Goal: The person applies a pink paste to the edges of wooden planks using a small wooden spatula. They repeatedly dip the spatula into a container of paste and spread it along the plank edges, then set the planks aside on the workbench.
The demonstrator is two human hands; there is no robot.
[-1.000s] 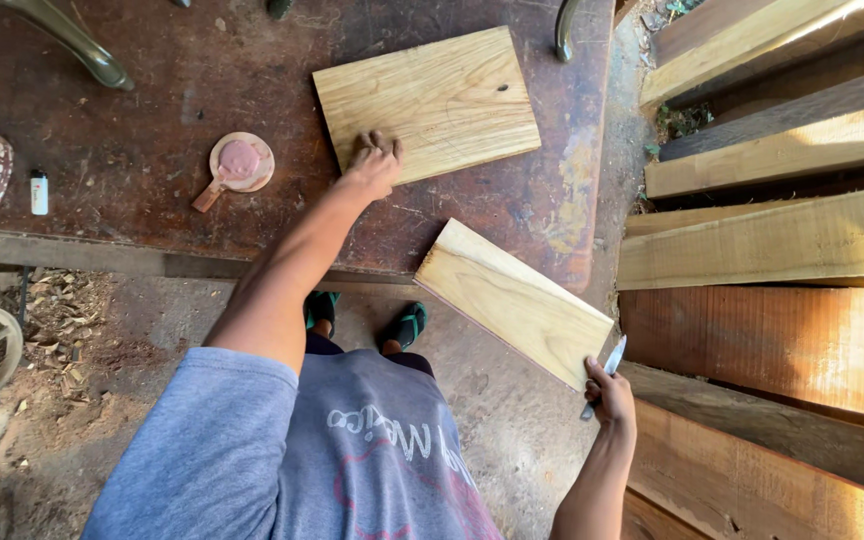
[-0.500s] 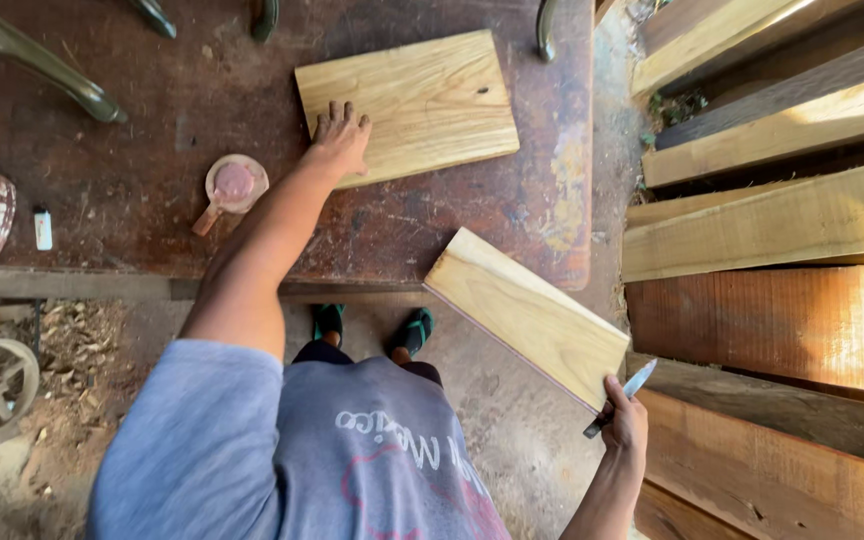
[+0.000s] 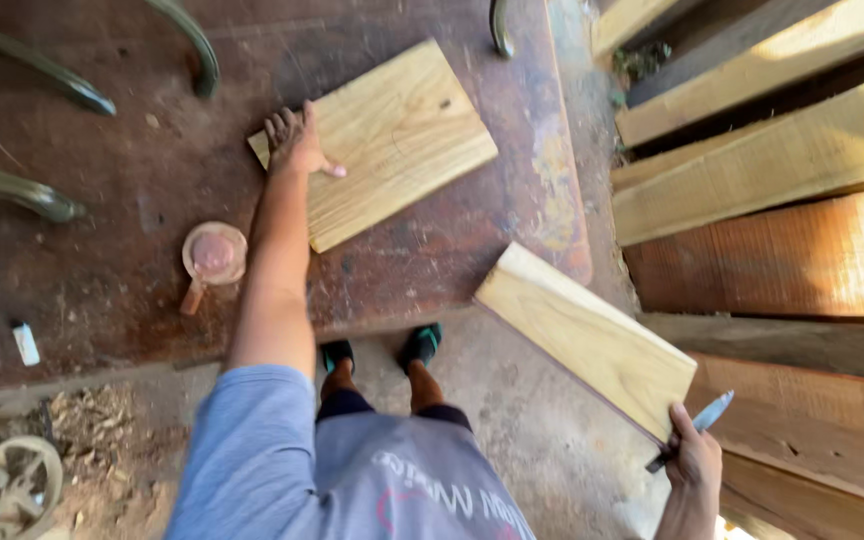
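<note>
Seemingly mid-job at a rust-brown workbench [image 3: 132, 250], a person handles two pale boards at once

Left hand: the left hand [image 3: 297, 140] lies palm down on the near-left corner of the flat board [image 3: 392, 140]; fingers [image 3: 280, 125] spread fairly wide and pointing away, thumb stuck out to the right across the wood; it presses rather than grips

Left arm: stretched almost straight out from a blue sleeve [image 3: 252, 440]; forearm crossing the bench edge

Right hand: the right hand [image 3: 694, 462] is low at the person's side, closed on the bottom corner of the second board [image 3: 592, 340]; a pen-like tool [image 3: 692, 430] is pinched in the same fist, its pale tip angled up and to the right; the arm itself is mostly out of view

Where the boards are: flat board fully on the bench, turned at an angle; second board slanting, top end touching the bench's right corner, lower end in the right hand

Risk, second board: held by one corner only, it could, by my judgement, twist out or slide off the bench corner; feet in green sandals [image 3: 382, 350] are near below it

Risk, tool: sharing the grip with wood may weaken the hold; the tool could drop

Risk, flat board: pressed at one corner, it might pivot or skid; a small round lid with a handle [image 3: 210, 258] sits near

Surroundings: stacked planks [image 3: 772, 170] to the right; curved green metal arms [image 3: 72, 90] across the bench top
</note>
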